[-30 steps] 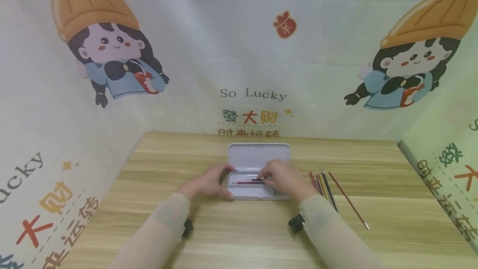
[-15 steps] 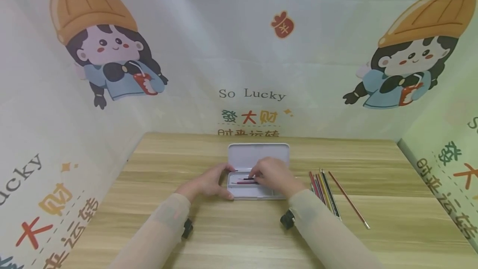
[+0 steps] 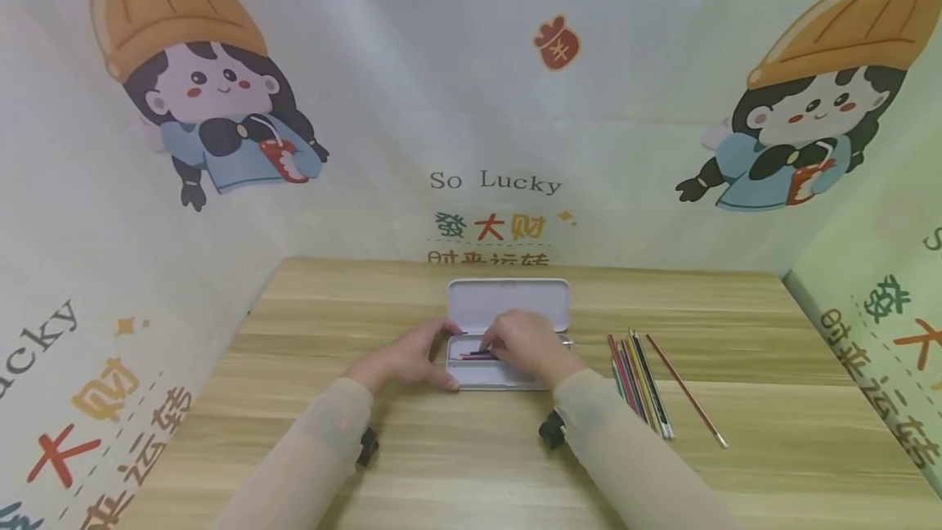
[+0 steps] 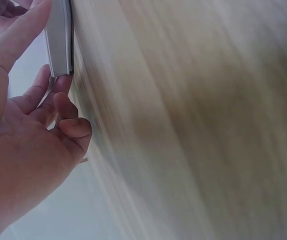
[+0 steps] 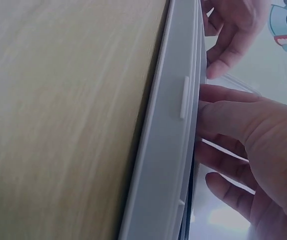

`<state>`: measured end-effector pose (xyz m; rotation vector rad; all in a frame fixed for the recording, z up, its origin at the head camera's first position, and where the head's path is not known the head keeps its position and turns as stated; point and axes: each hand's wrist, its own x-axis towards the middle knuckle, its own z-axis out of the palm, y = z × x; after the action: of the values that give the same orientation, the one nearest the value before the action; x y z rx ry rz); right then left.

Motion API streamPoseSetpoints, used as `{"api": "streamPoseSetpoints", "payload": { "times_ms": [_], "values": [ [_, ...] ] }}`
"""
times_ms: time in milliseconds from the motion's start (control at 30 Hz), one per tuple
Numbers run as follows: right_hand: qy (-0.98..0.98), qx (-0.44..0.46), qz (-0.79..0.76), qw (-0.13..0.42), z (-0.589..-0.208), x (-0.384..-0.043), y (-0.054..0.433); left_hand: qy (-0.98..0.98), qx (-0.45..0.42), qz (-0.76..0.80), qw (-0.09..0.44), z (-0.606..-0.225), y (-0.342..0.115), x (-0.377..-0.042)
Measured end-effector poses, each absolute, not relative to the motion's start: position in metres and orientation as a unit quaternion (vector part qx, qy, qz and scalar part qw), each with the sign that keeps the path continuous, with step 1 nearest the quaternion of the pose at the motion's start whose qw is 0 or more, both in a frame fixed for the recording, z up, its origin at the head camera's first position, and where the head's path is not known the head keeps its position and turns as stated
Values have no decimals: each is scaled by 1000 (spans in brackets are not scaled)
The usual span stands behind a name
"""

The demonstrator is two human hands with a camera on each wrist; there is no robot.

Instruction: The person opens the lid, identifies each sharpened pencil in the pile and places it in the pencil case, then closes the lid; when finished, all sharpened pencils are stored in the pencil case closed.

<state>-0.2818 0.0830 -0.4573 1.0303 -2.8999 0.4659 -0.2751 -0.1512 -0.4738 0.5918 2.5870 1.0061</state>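
An open white tin pencil case (image 3: 474,378) lies on the table in the head view, its lid (image 3: 508,301) tilted back. My left hand (image 3: 408,357) holds the case's left end, thumb at the front corner and fingers at the back one. In the left wrist view those fingers (image 4: 41,92) reach the case's end. My right hand (image 3: 528,340) is over the case, pinching a dark pencil (image 3: 477,352) low in the back compartment. A reddish pencil (image 3: 471,358) lies just in front of it. The right wrist view shows the right fingertips (image 5: 208,117) behind the case's front wall, the pencil hidden.
Several pencils (image 3: 639,383) lie side by side on the wooden table (image 3: 471,464), right of the case. Farther right lies a single red-brown pencil (image 3: 686,388), set at a slant. A printed cloth (image 3: 368,105) stands behind the table and along its sides.
My right hand has moved left along the back compartment with the dark pencil. More of the pencils on the right now shows beside the sleeve. My left hand stays at the case's left end.
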Motion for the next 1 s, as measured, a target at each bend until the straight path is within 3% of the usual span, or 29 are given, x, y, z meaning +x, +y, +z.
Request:
{"api": "streamPoseSetpoints", "payload": {
  "times_ms": [1000],
  "values": [
    [-935,291,200,19,-463,-279,96,898,205,359,153,-474,-152,-275]
  ]
}}
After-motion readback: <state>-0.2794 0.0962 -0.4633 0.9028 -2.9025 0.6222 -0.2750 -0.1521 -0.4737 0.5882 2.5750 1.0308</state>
